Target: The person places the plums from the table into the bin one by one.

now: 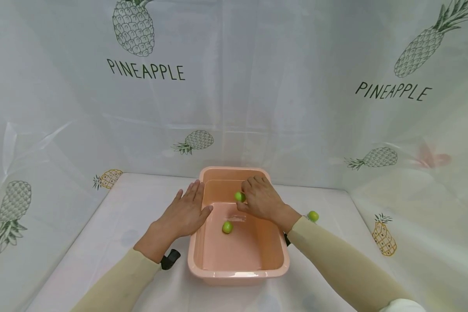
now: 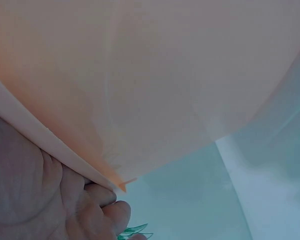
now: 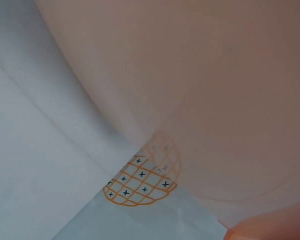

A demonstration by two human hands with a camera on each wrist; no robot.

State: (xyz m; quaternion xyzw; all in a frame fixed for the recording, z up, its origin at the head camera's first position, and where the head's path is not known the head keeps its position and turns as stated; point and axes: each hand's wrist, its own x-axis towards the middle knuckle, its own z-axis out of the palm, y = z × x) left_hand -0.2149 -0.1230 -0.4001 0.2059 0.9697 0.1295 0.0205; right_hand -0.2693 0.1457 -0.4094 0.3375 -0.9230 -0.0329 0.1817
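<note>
we pinched one small green fruit (image 1: 239,196) between the thumb and fingers of our right hand (image 1: 260,199) over the pink basin (image 1: 237,274), our left hand (image 1: 185,213) resting straight-fingered against its rim. a second fruit (image 1: 227,227) lay inside (a third fruit (image 1: 313,216) sat outside on the table (image 1: 333,229)). we judged a loose pinch could drop ours, and bumping the rim might set the second one rolling.

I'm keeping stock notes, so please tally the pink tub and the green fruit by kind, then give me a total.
Pink tub: 1
Green fruit: 3 (held fruit in the right hand, inside fruit on the tub's floor, outside fruit right of the tub)
Total: 4
</note>
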